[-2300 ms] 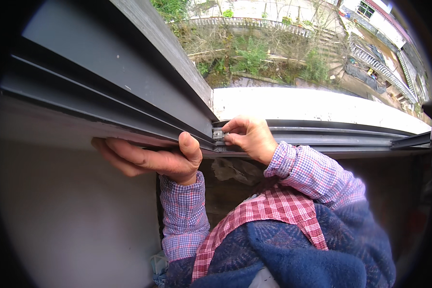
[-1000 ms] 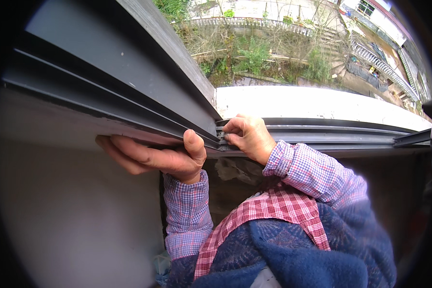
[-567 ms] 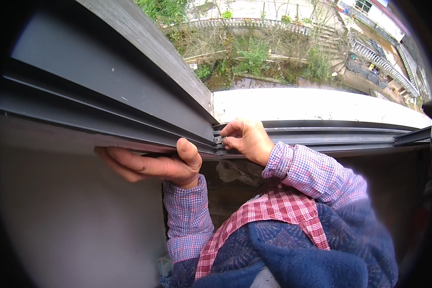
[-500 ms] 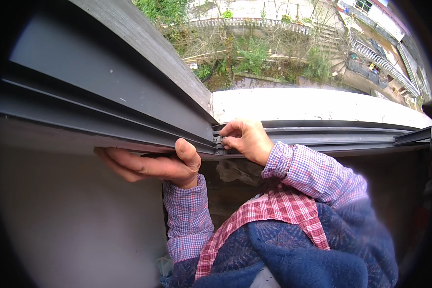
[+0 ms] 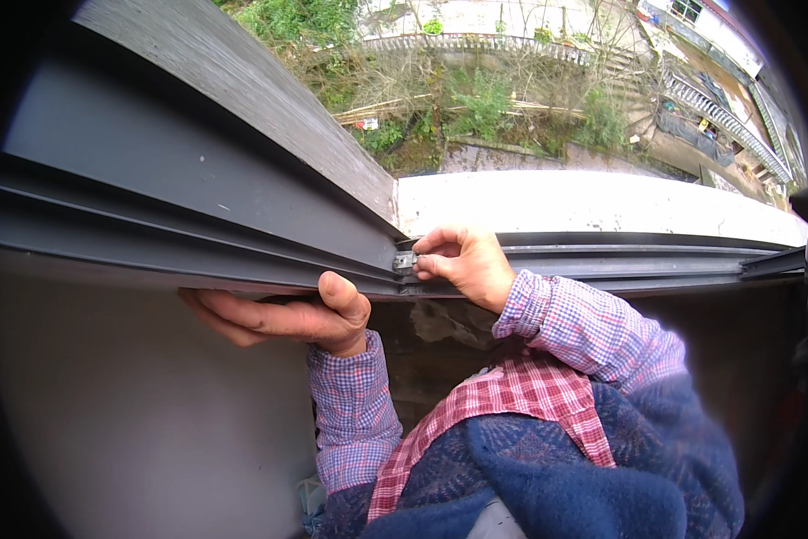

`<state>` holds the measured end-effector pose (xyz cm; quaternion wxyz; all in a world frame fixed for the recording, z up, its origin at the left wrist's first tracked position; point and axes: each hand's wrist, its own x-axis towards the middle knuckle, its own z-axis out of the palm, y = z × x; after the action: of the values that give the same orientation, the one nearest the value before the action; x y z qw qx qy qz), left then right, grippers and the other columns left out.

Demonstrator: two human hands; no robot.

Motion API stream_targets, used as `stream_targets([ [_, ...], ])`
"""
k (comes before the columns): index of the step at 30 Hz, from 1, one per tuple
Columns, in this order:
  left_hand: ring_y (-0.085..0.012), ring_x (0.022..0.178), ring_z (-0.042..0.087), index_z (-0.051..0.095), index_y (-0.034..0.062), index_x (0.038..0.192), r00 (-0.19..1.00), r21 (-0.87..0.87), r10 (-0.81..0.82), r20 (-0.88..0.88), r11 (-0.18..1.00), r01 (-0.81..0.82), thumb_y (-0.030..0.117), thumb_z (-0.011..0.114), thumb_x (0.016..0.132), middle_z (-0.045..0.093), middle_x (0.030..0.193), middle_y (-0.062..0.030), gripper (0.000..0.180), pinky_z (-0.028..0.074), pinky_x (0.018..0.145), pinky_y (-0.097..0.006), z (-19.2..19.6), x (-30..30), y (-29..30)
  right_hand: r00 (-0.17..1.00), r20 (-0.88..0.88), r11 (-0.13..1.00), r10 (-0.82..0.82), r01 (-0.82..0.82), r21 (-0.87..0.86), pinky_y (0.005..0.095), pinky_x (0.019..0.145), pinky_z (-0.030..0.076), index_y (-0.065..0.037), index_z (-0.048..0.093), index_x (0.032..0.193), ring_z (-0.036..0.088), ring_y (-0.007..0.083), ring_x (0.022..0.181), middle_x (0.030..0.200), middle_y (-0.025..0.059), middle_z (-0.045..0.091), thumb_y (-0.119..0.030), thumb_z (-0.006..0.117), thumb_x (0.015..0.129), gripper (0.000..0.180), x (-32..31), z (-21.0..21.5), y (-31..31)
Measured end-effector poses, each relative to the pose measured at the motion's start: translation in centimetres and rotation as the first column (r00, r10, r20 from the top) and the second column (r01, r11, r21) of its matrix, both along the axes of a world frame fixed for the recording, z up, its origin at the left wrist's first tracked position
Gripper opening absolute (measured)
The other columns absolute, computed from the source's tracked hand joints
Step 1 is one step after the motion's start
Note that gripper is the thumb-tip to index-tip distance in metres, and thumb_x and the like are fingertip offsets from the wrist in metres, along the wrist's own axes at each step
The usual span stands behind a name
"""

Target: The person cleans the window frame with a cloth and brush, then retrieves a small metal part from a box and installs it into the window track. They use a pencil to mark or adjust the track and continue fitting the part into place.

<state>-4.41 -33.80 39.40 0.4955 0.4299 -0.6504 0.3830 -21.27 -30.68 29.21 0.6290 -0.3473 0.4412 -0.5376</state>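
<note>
The long, dark grey metal frame (image 5: 188, 193) ran on the left; your bare left hand (image 5: 300, 319) was by its lower edge, thumb wide, holding nothing I could see; the small, boxy, silvery metal piece (image 5: 405, 260) was already at the frame's corner; your bare right hand (image 5: 471, 267) pinched it, not yet letting go, beside the grooved, dark grey metal track (image 5: 619, 261); I couldn't tell if the piece was fixed tight.

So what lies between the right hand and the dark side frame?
A small metal piece, pinched by the right hand, near where the dark side frame meets the bottom track; the head view shows it.
</note>
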Motion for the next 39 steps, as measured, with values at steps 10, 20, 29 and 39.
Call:
stream_targets([
  [10, -0.0444, 0.134, 0.037, 0.021, -0.0105, 0.153, 1.000, -0.031, 0.017, 0.023, 0.999, -0.016, 0.058, 0.032, 0.101, 0.031, 0.149, -0.0333, 0.087, 0.031, 0.111, -0.054, -0.5, 0.5, -0.6, 0.939, -0.295, 0.977, -0.179, 0.134, -0.165, 0.0293, 0.071, 0.059, 0.004, 0.071, 0.099, 0.070, 0.0157, 0.075, 0.084, 0.0108, 0.073, 0.001, 0.071, 0.086, 0.013, -9.8, 8.2, -4.3],
  [20, -0.0413, 0.124, 0.048, 0.021, -0.0105, 0.152, 0.984, -0.040, 0.079, 0.159, 0.996, -0.074, 0.054, 0.033, 0.100, 0.038, 0.141, -0.0318, 0.084, 0.045, 0.100, -0.050, 0.8, 1.3, 0.1, 0.621, -0.768, 0.917, -0.153, -0.201, -0.346, 0.0308, 0.068, 0.058, -0.001, 0.068, 0.095, 0.070, 0.0232, 0.075, 0.085, 0.0117, 0.063, 0.000, 0.074, 0.083, 0.013, -2.7, 2.1, 1.9],
  [29, -0.0419, 0.118, 0.053, 0.022, -0.0115, 0.152, 0.989, 0.002, 0.064, 0.134, 0.998, -0.064, 0.058, 0.035, 0.099, 0.042, 0.138, -0.0331, 0.088, 0.049, 0.092, -0.049, 1.7, 1.0, 0.6, 0.635, -0.729, 0.862, -0.255, -0.193, -0.469, 0.0403, 0.073, 0.054, -0.001, 0.066, 0.089, 0.065, 0.0360, 0.082, 0.088, 0.0155, 0.063, -0.001, 0.073, 0.078, 0.014, 0.7, 1.7, 0.4],
  [39, -0.0468, 0.139, 0.031, 0.022, -0.0062, 0.154, 0.997, 0.001, -0.073, 0.012, 0.997, 0.073, 0.065, 0.037, 0.098, 0.021, 0.150, -0.0359, 0.091, 0.034, 0.110, -0.057, -1.0, 1.1, -1.0, 0.939, -0.345, 0.992, 0.001, -0.045, -0.120, 0.0296, 0.076, 0.061, 0.002, 0.069, 0.101, 0.072, 0.0165, 0.083, 0.092, 0.0067, 0.071, 0.005, 0.071, 0.087, 0.015, 0.5, 0.2, -0.1],
])
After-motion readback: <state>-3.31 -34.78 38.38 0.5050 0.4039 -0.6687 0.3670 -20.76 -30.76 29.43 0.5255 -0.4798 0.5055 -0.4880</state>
